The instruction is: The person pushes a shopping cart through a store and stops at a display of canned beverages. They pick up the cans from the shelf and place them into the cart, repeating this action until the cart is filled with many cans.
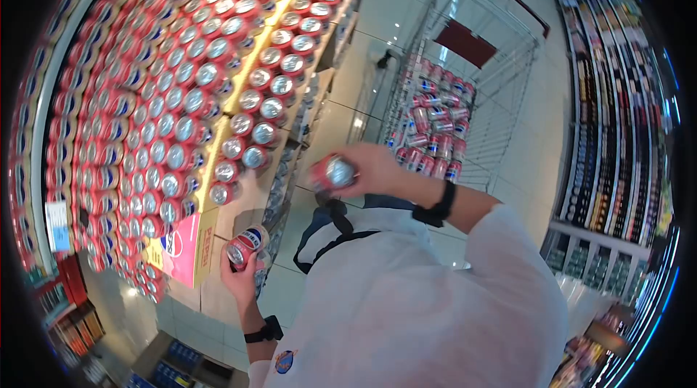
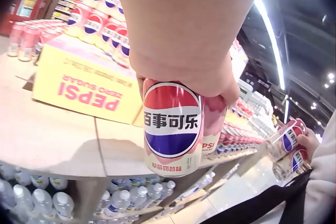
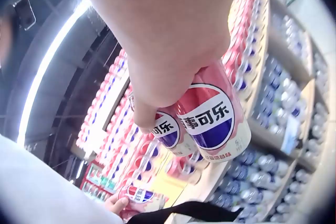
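Observation:
My left hand [image 1: 241,280] grips pink, red and blue Pepsi cans beside the display ledge. In the left wrist view, one can [image 2: 172,127] faces the camera with its round logo, and a second can [image 2: 212,124] stands close behind it. Higher and to the right, my right hand [image 1: 381,170] holds more of these cans in front of my body. The right wrist view shows two there, a nearer can [image 3: 212,113] and a farther can [image 3: 170,132], side by side and tilted. My palms are hidden from both wrist cameras.
A stepped display of cans [image 1: 163,127] rises at the left, with a pink and yellow Pepsi carton [image 1: 190,246] at its corner. Bottles [image 2: 123,200] fill shelves under the ledge [image 2: 63,140]. A shopping cart [image 1: 501,97] with a pile of cans [image 1: 435,123] stands ahead, before stocked shelves [image 1: 606,119].

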A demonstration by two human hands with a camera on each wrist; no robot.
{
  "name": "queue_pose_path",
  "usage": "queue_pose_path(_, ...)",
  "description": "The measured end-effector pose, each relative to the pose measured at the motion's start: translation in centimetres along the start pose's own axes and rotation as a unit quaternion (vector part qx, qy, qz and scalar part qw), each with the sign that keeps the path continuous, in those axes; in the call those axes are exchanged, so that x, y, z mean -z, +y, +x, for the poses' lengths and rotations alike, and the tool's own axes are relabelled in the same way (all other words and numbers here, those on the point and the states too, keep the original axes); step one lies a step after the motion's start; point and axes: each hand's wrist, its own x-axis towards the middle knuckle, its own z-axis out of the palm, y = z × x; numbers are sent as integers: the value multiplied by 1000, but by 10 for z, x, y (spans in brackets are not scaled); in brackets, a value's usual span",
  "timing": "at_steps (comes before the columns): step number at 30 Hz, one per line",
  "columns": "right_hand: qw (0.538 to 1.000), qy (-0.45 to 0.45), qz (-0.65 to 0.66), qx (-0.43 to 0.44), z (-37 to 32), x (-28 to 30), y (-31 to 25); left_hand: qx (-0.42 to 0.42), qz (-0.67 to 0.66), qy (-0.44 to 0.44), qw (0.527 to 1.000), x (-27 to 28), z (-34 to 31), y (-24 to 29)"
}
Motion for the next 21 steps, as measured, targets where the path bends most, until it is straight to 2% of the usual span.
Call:
queue_pose_path(1,998,59,-29,-18,-23,18,24,-3,3,-16,1000,-11,10,9)
queue_pose_path(3,985,143,-51,-81,-66,77,38,-63,25,-44,997,-36,26,26)
queue_pose_path(5,957,232,-33,-171,-102,120,53,-47,7,-85,995,-59,38,47)
queue_pose_path(7,928,319,-46,-187,-137,138,108,-51,-24,-139,989,-80,48,61)
queue_pose_path(8,925,323,-44,-197,-146,149,124,-66,5,-156,986,-89,52,72)
queue_pose_path(10,908,302,-82,-279,-160,165,156,-71,9,-171,983,-108,54,83)
queue_pose_path(11,905,306,-76,-286,-163,165,181,-72,7,-175,982,-116,55,89)
queue_pose_path(12,904,268,-97,-319,-165,158,212,-75,15,-180,981,-123,54,100)
queue_pose_path(13,901,227,-116,-351,-169,150,238,-36,11,-185,982,-129,49,116)
queue_pose_path(14,904,174,-80,-382,-166,144,256,2,7,-186,983,-136,46,127)
queue_pose_path(15,905,176,-74,-381,-161,135,279,0,13,-185,983,-142,46,131)
queue_pose_path(17,925,109,-73,-356,-152,103,325,-38,96,-169,980,-142,38,132)
queue_pose_path(18,927,107,-64,-354,-145,91,344,-35,102,-163,981,-141,34,132)
queue_pose_path(20,920,22,-98,-378,-132,64,376,-41,133,-159,977,-143,25,140)
queue_pose_path(21,923,15,-87,-374,-129,52,392,-50,154,-159,974,-145,20,147)
